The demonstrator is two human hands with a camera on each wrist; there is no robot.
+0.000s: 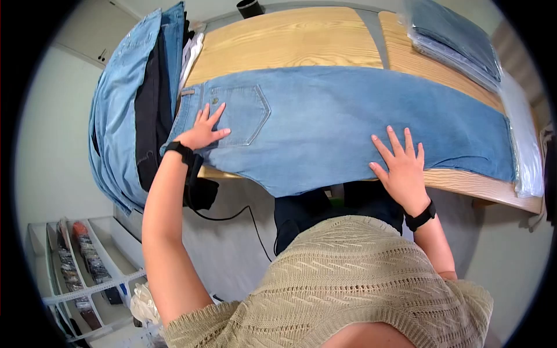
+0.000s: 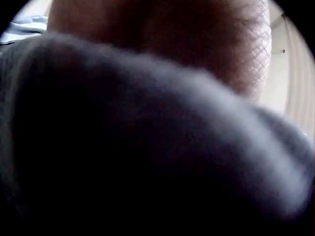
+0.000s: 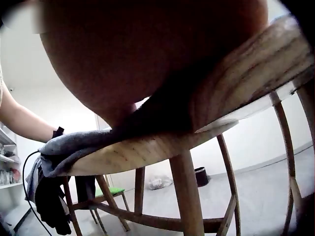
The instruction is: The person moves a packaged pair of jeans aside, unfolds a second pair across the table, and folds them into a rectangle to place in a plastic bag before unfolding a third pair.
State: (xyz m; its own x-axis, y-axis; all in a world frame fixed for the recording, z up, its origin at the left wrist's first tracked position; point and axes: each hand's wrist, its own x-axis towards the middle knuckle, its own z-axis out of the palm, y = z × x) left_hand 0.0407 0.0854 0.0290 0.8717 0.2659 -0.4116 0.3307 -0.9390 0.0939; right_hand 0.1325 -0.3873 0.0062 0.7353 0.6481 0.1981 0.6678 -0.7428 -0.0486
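Observation:
Light blue jeans point(image 1: 325, 122) lie flat across a wooden table point(image 1: 290, 37), waist end at the left, leg hems at the right. The left hand point(image 1: 204, 131) rests with spread fingers on the back pocket near the waistband. On the leg's lower half, toward the front edge, the right hand point(image 1: 401, 168) lies flat, fingers spread. Neither hand grips anything. Dark blurred material point(image 2: 147, 137) fills most of the left wrist view, hiding that hand's fingers. In the right wrist view, the hand's underside point(image 3: 147, 49) hides its fingertips.
A pile of blue and black garments point(image 1: 125, 110) hangs over the table's left end. Bagged folded clothes point(image 1: 455, 43) lie at the back right, with clear plastic point(image 1: 525, 139) along the right edge. A divided shelf point(image 1: 87, 278) stands lower left. A black cable point(image 1: 232, 217) hangs below the table.

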